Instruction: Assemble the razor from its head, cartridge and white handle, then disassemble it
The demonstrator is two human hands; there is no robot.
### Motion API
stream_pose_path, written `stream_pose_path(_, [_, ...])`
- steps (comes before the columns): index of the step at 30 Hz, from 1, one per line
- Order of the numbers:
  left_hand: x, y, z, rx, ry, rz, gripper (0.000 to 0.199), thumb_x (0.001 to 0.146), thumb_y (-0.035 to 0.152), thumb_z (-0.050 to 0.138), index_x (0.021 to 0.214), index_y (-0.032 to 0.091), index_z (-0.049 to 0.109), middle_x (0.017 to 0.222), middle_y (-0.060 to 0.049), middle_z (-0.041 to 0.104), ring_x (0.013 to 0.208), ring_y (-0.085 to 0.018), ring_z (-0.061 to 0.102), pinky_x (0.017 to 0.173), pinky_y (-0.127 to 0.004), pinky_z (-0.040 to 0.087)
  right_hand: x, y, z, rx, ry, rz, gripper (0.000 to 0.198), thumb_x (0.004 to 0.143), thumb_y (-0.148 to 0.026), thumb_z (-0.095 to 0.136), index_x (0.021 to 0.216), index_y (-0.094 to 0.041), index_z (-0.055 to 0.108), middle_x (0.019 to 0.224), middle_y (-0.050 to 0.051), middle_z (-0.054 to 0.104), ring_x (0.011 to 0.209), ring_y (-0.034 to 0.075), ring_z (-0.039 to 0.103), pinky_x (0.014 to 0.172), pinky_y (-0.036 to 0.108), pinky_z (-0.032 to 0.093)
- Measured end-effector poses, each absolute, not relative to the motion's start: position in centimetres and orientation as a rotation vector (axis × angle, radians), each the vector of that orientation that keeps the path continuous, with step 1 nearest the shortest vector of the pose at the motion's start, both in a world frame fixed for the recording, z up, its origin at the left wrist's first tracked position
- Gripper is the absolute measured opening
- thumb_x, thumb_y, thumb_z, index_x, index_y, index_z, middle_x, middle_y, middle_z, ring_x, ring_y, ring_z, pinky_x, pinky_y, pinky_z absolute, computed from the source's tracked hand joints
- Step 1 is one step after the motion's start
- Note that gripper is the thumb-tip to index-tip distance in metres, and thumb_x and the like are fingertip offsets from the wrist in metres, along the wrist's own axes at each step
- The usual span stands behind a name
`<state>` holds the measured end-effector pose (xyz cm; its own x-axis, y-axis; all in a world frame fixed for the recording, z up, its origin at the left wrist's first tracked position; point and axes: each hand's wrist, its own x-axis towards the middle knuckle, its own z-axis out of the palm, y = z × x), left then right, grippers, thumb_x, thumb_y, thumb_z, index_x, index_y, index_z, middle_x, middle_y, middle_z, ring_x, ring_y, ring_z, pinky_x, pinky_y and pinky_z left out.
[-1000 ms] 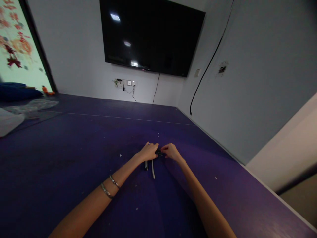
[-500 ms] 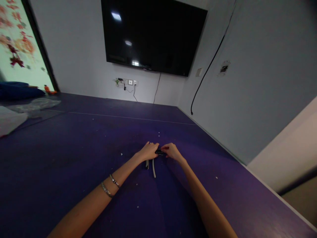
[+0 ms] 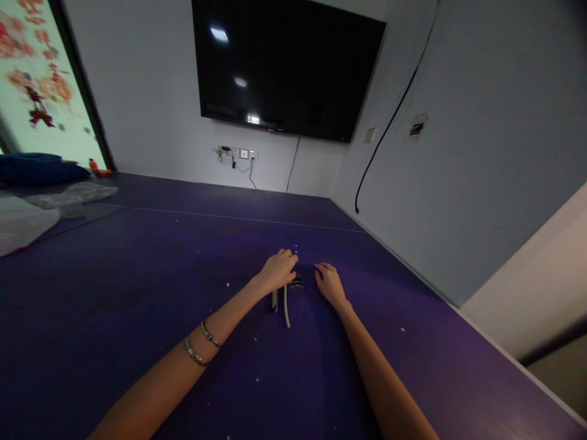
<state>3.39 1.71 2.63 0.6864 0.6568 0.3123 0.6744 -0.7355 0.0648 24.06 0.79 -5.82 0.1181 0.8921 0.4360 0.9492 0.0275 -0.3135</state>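
Observation:
My left hand [image 3: 277,271] is over the purple surface, its thumb and fingers parted, with nothing visible between them. Just beside its thumb lies a small dark, shiny piece [image 3: 298,280], too small to make out. Below the palm, a pale narrow strip [image 3: 287,310] points toward me. Left of it is a shorter pale strip with a dark edge [image 3: 274,301]; the upper ends of both are hidden by my left hand. To the right, my right hand [image 3: 330,283] stays apart from the dark piece, fingers loosely bent and holding nothing.
The wide purple surface [image 3: 206,256] carries small white scraps. At far left are clear plastic [image 3: 76,194], a white bag [image 3: 25,223] and blue cloth [image 3: 41,168]. A television [image 3: 288,67] hangs on the back wall above sockets [image 3: 244,154]. A black cable [image 3: 389,119] dangles at right.
My right hand has released the dark piece and moved right. My left hand has lifted slightly up and away, so the dark piece now shows between the hands.

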Motion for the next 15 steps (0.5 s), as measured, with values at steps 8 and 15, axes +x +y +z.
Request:
stream_pose_path(8, [2.0, -1.0, 7.0, -2.747, -1.418, -0.43, 0.022, 0.082, 0.029, 0.044, 0.091, 0.017, 0.06, 0.098, -0.009, 0.061, 0.089, -0.022, 0.059, 0.075, -0.034, 0.047, 24.1, 1.1, -5.9, -1.854, -1.8, -0.118, 0.036, 0.084, -0.018, 0.04, 0.112, -0.014, 0.062, 0.111, 0.01, 0.063, 0.106, 0.018, 0.055, 0.094, 0.026, 0.037])
stream_pose_path(15, [0.6, -2.5, 3.7, -2.732, -1.633, -0.051, 0.03, 0.078, 0.035, 0.047, 0.09, 0.015, 0.066, 0.095, -0.015, 0.067, 0.088, -0.029, 0.063, 0.072, -0.039, 0.049, 23.9, 1.0, -6.0, -1.902, -1.801, -0.109, 0.038, 0.083, -0.017, 0.04, 0.115, -0.014, 0.061, 0.114, 0.011, 0.063, 0.111, 0.019, 0.054, 0.096, 0.027, 0.036])
